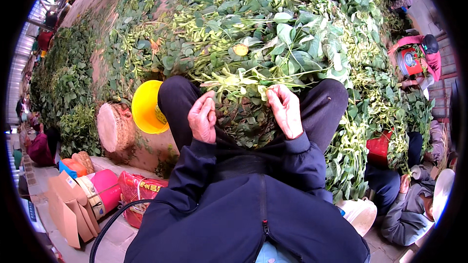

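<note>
The place is an open-air yard with a paved floor of pale slabs (114, 236), roofed with corrugated sheeting at the far left. A huge heap of leafy green plants (253, 24) covers most of the ground from the middle to the far edge, its broad soft leaves tangled with thin stalks and clusters of small green pods.

The person sits with knees apart in black trousers and a dark zipped jacket, a bunch of the same stalks (246, 102) lying in the lap between the knees. The left hand (203, 118) is curled with its fingers together around the stems at the bunch's left side. The right hand (286, 111) pinches a pod or leaf at the top of the bunch between thumb and fingertips; what exactly it grips is too small to tell.

Left of the near knee lies a smooth yellow plastic bucket (145, 107) on its side, beside a rough round log stump (113, 127). Nearer are a pink tub (108, 190), a red printed bag (139, 192) and folded cardboard (66, 209).

At the right, another person in grey (409, 204) is bent over, partly hidden by greenery, with a red crate (378, 148) half covered. A person in pink (424, 56) sits further off. The rim is dark and bent.
</note>
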Available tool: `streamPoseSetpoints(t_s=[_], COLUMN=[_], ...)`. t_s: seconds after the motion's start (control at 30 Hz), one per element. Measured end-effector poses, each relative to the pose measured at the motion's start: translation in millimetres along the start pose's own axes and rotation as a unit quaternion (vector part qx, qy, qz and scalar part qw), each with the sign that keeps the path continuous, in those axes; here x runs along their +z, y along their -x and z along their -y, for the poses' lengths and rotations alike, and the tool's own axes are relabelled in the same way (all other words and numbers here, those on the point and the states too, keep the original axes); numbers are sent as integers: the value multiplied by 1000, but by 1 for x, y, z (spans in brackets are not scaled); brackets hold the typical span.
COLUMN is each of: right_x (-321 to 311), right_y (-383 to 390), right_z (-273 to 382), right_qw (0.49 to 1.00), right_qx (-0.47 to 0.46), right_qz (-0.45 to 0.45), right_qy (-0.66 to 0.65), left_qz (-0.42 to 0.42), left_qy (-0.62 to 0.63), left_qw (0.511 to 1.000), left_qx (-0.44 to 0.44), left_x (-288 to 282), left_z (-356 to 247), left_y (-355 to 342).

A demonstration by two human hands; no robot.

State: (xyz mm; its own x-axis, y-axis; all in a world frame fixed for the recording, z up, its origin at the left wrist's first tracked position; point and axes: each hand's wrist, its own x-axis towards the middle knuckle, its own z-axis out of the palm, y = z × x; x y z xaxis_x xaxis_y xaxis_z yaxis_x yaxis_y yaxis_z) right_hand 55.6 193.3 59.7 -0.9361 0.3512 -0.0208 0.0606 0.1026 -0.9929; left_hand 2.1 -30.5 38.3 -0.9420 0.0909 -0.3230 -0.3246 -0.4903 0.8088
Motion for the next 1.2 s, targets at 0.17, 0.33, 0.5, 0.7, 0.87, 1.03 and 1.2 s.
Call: streamPoseSetpoints(t_s=[0.17, 0.33, 0.5, 0.7, 0.87, 1.03, 1.2], right_x=[-5, -8, -7, 3, 17, 29, 32], right_y=[1, 2, 2, 34, 36, 30, 30], right_z=[4, 12, 11, 46, 43, 33, 33], right_qw=[999, 997, 996, 995, 989, 978, 976], right_qx=[29, 37, 18, 15, -5, 54, 70], right_qz=[32, 26, 18, 94, 145, 148, 148], right_qy=[-14, -66, -85, -29, -34, -135, -142], left_qz=[59, 140, 195, 186, 180, 173, 150], left_qy=[-322, -277, -2, 133, 148, 123, 99], left_qw=[927, 941, 977, 964, 963, 970, 979], left_qx=[183, 132, -91, -136, -135, -121, -96], left_x=[10, 24, 28, 30, 30, 26, 27], left_z=[-3, -7, -5, 5, 9, 11, 13], left_y=[-17, -17, -10, -7, -4, -5, -5])
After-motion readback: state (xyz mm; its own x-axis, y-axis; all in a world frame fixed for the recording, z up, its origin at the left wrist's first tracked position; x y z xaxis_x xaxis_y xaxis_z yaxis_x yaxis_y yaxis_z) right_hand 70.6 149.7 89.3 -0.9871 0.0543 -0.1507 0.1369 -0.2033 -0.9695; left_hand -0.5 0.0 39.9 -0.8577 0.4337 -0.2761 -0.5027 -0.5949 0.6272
